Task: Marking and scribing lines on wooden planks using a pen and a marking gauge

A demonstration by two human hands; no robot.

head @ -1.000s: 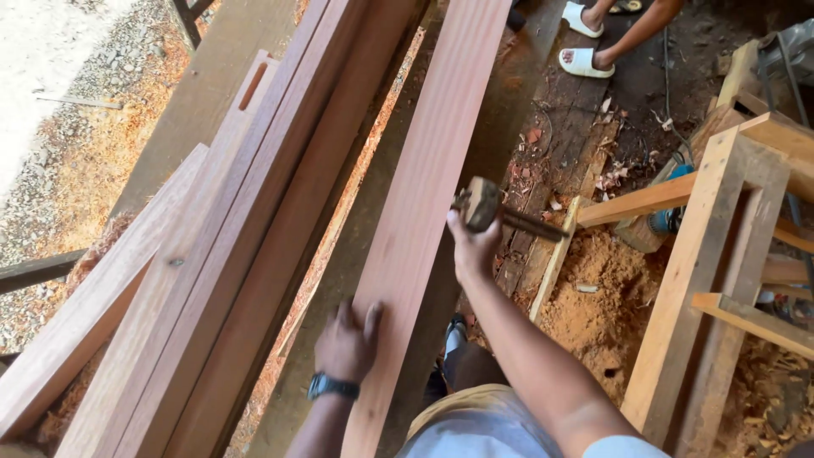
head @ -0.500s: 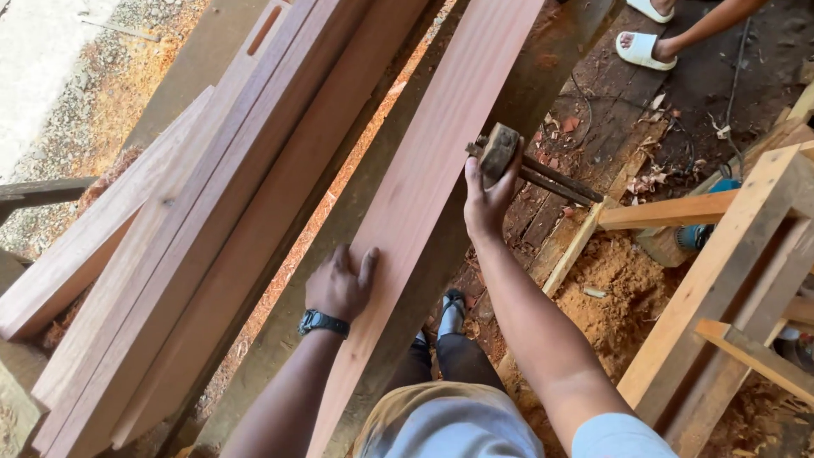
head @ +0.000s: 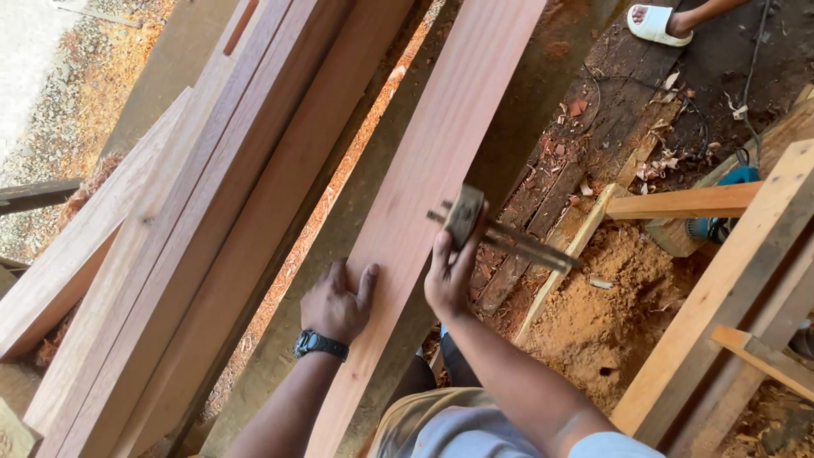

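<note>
Plank (head: 441,144), reddish, long, planed; ran slantwise from near my waist up to the top of the view. My left hand (head: 337,298) lay flat on its near left edge, fingers spread and pressing down, black wristwatch (head: 320,344) on that wrist. My right hand (head: 451,270) was closed around the block of a wooden marking gauge (head: 475,222), held against the plank's right edge, its thin stem sticking out to the right over the floor. Further boards (head: 212,195), same colour, stacked beside it on the left. Sawdust heap (head: 610,314) on the ground at right, near a pale timber frame (head: 729,280). Another person's sandalled foot (head: 655,22) at top right.
</note>
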